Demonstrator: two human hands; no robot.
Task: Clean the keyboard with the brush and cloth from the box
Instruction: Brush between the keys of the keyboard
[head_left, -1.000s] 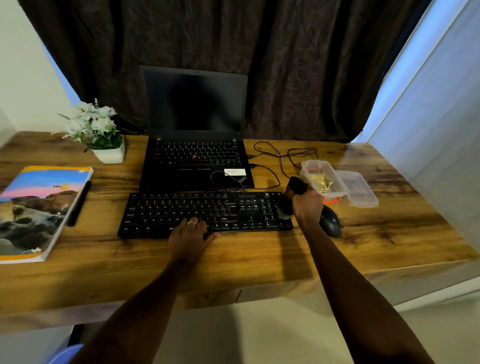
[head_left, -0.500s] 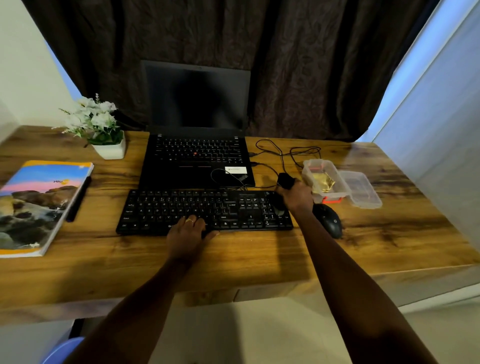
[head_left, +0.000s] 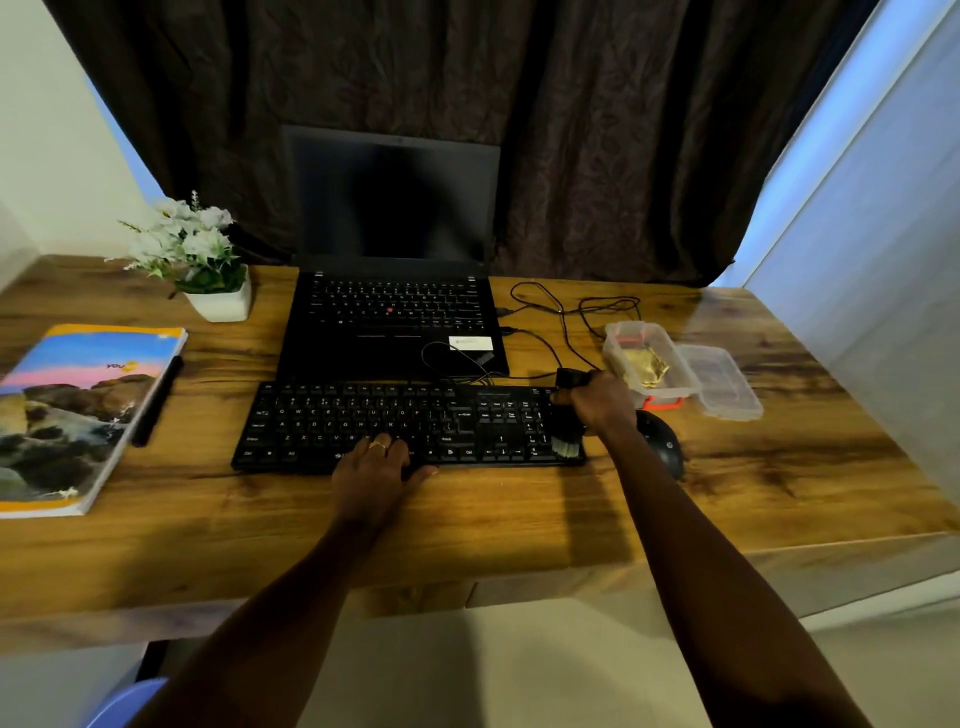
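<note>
Wooden tabletop (head_left: 519, 525) carries an open black laptop (head_left: 389, 338) at the back. Black keyboard (head_left: 332, 415) lies just in front of it, parallel to the near edge. Clear plastic box (head_left: 619, 332) stands right of the laptop, its lid (head_left: 724, 384) off and beside it on the right. Left hand (head_left: 375, 467): grip relaxed, fingers flat on the keyboard's bottom rows. Right hand (head_left: 601, 402): grip clamped round the brush (head_left: 566, 441) handle, pale bristles down on the keyboard's right end. Black mouse (head_left: 662, 444) just right of that hand. Yellow cloth (head_left: 645, 366) lies crumpled inside the box.
</note>
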